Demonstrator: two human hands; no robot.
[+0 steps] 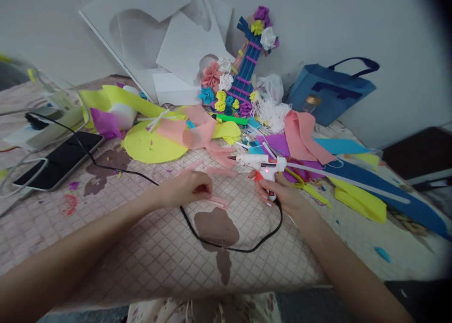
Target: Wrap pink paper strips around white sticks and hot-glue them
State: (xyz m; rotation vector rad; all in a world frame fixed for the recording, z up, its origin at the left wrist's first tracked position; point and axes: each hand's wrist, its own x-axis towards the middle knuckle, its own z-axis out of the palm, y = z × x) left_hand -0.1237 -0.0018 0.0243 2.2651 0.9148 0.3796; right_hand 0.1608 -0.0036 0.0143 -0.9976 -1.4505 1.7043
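My right hand is wrapped round the handle of a white hot glue gun with an orange trigger. A small red light glows on its body, and its nozzle points left. A long white glue stick sticks out of its back. My left hand is closed, fingers curled, over the pink paper strip that shows at its fingertips. Its exact grip is partly hidden. Other pink paper pieces lie just beyond it. The gun's black cord loops across the table and passes by my left wrist.
A blue paper guitar with paper flowers leans at the back, near a blue bag. Yellow crepe paper, yellow-handled scissors and paper scraps lie about. At left are a phone and a power strip.
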